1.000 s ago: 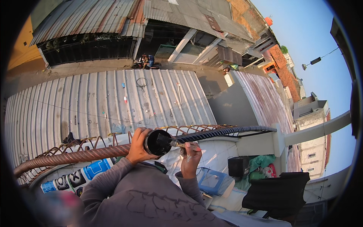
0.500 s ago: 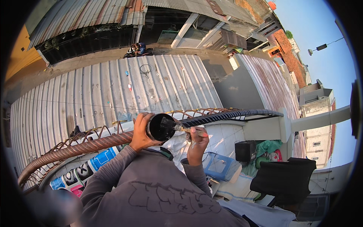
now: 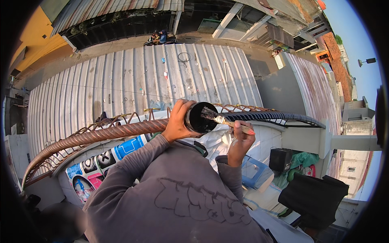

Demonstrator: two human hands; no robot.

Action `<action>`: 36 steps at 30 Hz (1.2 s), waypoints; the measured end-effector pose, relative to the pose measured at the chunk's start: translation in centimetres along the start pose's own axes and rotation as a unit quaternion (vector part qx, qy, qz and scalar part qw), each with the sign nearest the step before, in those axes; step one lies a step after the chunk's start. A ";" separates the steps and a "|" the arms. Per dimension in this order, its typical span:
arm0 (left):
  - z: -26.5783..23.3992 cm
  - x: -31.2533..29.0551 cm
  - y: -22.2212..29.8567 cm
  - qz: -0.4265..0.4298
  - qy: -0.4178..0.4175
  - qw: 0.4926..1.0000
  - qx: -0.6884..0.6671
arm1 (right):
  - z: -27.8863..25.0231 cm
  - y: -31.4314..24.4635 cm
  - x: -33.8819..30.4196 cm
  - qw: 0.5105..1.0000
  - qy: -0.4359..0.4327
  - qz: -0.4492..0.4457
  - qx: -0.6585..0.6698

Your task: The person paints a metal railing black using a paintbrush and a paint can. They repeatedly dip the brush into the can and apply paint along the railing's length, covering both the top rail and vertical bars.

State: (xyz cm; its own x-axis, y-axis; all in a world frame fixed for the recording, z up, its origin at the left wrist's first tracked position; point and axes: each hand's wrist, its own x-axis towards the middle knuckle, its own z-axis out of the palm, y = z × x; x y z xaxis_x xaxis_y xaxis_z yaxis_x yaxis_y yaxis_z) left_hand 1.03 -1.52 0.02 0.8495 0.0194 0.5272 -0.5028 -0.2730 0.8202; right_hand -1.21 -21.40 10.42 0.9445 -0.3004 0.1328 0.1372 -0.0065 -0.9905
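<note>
My left hand [image 3: 179, 123] is wrapped round a can of black paint [image 3: 197, 122], its open mouth facing up at me. In my right hand [image 3: 240, 142] is a paintbrush [image 3: 224, 120], pinched by its handle, which ends in a reddish tip. The brush's bristles, dark with paint, are over the can's mouth. Just beyond the can runs a curved, twisted railing. Its left stretch is a rusty brown rail [image 3: 121, 130], and the right stretch is a glossy black rail [image 3: 267, 116]. The can hides where brown meets black.
Below the railing lies a corrugated metal roof [image 3: 133, 77]. A motorcycle with people [image 3: 161, 38] is on the street beyond. Right of me are a blue plastic container [image 3: 254, 172], a black box [image 3: 280, 159] and a hanging black cloth [image 3: 314, 198]. A colourful printed sheet [image 3: 103, 170] lies left.
The view has shifted, so the scene sits further right and the street higher. The brush's bristles have come up from deeper in the can towards its mouth. Both hands keep their holds.
</note>
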 end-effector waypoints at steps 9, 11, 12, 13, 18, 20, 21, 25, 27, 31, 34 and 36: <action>-0.1 0.5 1.0 -0.009 -0.030 0.999 0.012 | 0.6 -2.6 3.7 0.936 -0.179 -0.165 -0.254; -0.5 0.9 1.4 0.003 -0.028 1.000 -0.012 | 0.0 -2.4 3.9 0.937 -0.225 -0.125 -0.238; -0.6 1.1 1.9 -0.002 -0.026 0.999 -0.031 | -0.4 -2.2 3.8 0.941 -0.247 -0.114 -0.200; -0.9 1.4 2.2 -0.006 -0.042 0.998 -0.038 | -0.7 -2.1 3.6 0.944 -0.268 -0.107 -0.161; -2.0 2.5 3.7 0.010 -0.121 0.991 -0.050 | -1.4 -0.3 1.9 0.899 -0.366 -0.091 -0.225; -1.9 2.8 4.1 0.010 -0.153 0.988 -0.037 | -1.3 0.5 1.5 0.903 -0.372 -0.084 -0.195; -1.8 2.9 4.3 0.002 -0.153 0.987 -0.058 | -1.3 0.8 1.3 0.911 -0.367 -0.047 -0.180; -1.9 2.7 5.2 -0.042 -0.162 0.983 -0.073 | -1.3 1.9 0.9 0.928 -0.340 0.021 -0.149; -2.0 2.6 5.7 -0.059 -0.173 0.981 -0.067 | -1.5 2.3 0.7 0.930 -0.333 0.022 -0.152; -3.1 2.2 6.5 -0.108 -0.153 0.974 -0.128 | -2.1 3.6 0.0 0.945 -0.297 0.005 -0.137; -7.2 0.2 6.5 -0.221 -0.123 0.931 -0.264 | -2.7 4.6 -1.0 0.960 -0.266 0.047 -0.069; -11.3 -1.9 5.9 -0.293 -0.119 0.873 -0.371 | -3.5 4.8 -1.4 0.964 -0.257 0.062 -0.011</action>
State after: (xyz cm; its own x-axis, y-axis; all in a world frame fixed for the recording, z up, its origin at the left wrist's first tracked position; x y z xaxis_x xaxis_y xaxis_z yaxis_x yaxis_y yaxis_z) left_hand -5.33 7.65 6.42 0.9605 -0.2775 -0.0193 0.1384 0.4164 0.8986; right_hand -2.91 -24.39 5.34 0.9770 0.2133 0.0079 0.0129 -0.0221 -0.9997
